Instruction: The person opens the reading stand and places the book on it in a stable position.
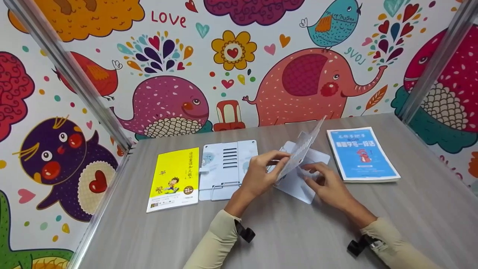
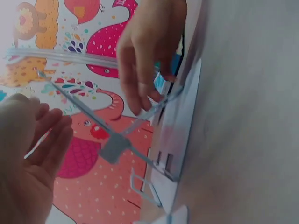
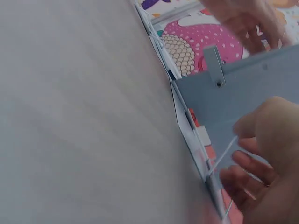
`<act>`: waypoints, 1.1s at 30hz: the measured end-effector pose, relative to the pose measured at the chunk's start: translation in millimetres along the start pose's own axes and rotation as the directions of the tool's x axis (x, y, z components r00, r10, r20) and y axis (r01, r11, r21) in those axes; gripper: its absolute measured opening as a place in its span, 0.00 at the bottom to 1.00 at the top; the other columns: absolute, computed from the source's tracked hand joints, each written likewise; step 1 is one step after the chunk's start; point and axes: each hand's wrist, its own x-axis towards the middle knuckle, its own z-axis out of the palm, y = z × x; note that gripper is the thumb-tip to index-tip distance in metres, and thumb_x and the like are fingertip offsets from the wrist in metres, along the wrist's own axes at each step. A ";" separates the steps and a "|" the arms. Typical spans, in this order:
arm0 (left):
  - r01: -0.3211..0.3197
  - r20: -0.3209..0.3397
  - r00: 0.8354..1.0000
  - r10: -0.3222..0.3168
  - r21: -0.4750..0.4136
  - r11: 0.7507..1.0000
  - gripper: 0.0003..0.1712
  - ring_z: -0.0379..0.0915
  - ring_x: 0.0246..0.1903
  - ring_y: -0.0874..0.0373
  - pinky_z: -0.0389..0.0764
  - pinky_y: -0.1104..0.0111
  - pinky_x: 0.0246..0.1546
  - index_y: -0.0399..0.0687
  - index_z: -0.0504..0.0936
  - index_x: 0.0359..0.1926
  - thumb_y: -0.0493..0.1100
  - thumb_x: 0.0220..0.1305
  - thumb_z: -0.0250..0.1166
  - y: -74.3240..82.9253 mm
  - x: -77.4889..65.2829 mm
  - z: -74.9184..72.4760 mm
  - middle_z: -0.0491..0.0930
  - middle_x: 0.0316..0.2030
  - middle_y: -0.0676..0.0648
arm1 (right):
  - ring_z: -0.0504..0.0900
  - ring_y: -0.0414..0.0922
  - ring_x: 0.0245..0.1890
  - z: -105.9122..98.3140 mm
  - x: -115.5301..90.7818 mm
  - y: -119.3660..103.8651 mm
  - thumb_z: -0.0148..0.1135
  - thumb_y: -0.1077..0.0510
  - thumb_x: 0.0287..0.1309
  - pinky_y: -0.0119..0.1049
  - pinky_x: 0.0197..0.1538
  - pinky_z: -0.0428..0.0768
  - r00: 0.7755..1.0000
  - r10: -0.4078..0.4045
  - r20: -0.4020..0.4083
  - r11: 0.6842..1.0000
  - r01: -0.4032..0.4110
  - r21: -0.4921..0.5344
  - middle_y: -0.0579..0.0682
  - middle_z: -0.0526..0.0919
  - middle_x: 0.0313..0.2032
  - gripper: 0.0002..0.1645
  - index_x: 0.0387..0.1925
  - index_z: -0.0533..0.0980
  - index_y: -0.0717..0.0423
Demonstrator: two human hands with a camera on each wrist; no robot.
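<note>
A pale grey book stand (image 1: 298,186) lies partly unfolded on the table, its slotted panel (image 1: 307,144) raised at a steep tilt above the flat base. My left hand (image 1: 263,172) is at the panel's left side with loosely bent fingers; the left wrist view shows no grip on the panel's edge. On the other side, my right hand (image 1: 328,185) holds a thin wire support (image 3: 223,156) of the stand between thumb and fingers. A small grey tab (image 3: 214,65) sticks out from the panel.
A second pale book stand (image 1: 220,170) lies flat on the left, next to a yellow book (image 1: 174,179). To the right is a blue-covered book (image 1: 362,153). Metal posts (image 1: 80,86) and a cartoon-printed wall (image 1: 168,101) border the table (image 1: 261,239).
</note>
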 end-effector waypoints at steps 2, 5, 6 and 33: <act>0.040 -0.027 0.999 -0.039 0.035 0.999 0.12 0.90 0.52 0.62 0.88 0.71 0.54 0.48 0.90 0.56 0.43 0.79 0.66 -9.1 -0.5 -2.3 0.92 0.52 0.48 | 0.83 0.50 0.44 3.1 -0.2 -4.8 0.75 0.63 0.65 0.32 0.42 0.85 0.999 -0.032 -0.019 0.999 0.032 -0.004 0.53 0.87 0.50 0.19 0.57 0.85 0.56; 0.115 -0.059 0.992 -0.110 0.080 0.990 0.10 0.90 0.49 0.60 0.89 0.69 0.51 0.48 0.91 0.53 0.41 0.79 0.66 -22.6 -3.0 -7.4 0.92 0.49 0.47 | 0.85 0.50 0.45 10.6 -0.2 -12.5 0.77 0.59 0.65 0.33 0.43 0.86 0.998 -0.064 -0.007 0.998 0.064 0.005 0.52 0.88 0.49 0.18 0.55 0.84 0.57; 0.145 -0.061 0.988 -0.139 0.095 0.985 0.09 0.90 0.48 0.60 0.90 0.68 0.51 0.48 0.91 0.52 0.41 0.79 0.66 -27.0 -4.2 -9.3 0.93 0.48 0.47 | 0.85 0.50 0.45 13.7 -0.1 -15.3 0.78 0.58 0.65 0.34 0.42 0.86 0.998 -0.068 0.003 0.998 0.068 0.011 0.52 0.89 0.49 0.18 0.54 0.85 0.57; 0.290 0.044 0.950 -0.309 0.239 0.927 0.18 0.86 0.49 0.51 0.89 0.63 0.51 0.39 0.82 0.60 0.36 0.73 0.70 -51.4 -19.6 -1.3 0.83 0.54 0.39 | 0.89 0.35 0.32 46.9 12.0 -38.3 0.80 0.47 0.63 0.30 0.38 0.87 0.995 -0.049 -0.088 0.998 0.046 -0.033 0.38 0.93 0.34 0.11 0.41 0.93 0.48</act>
